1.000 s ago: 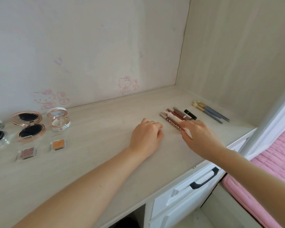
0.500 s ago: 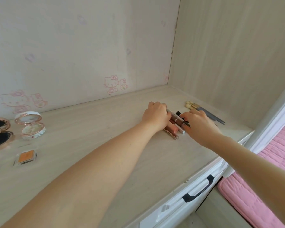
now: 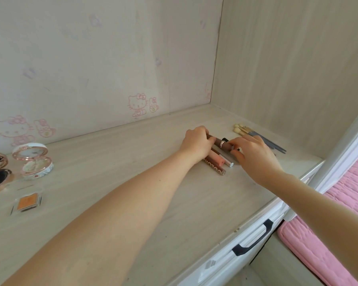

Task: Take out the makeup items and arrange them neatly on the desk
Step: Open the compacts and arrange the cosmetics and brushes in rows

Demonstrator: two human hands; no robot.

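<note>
Now: my left hand (image 3: 196,144) and right hand (image 3: 254,155) pinch the tube (image 3: 222,144).
Aim: parallel, touching the row (image 3: 217,162) under my left palm.

I see both hands low on the worktop (image 3: 132,174), sharing one brown tube (image 3: 222,144) with a silver band. The left hand (image 3: 196,144) curls round one end and the right hand (image 3: 254,155) pinches the other. Under the left hand's heel lie a pink tube (image 3: 216,158) and a lettered tube (image 3: 214,167), side by side. Just beyond the right hand lie brushes (image 3: 254,133). Well off past the left forearm sit a white compact (image 3: 34,161) and an orange pan (image 3: 27,201).
</note>
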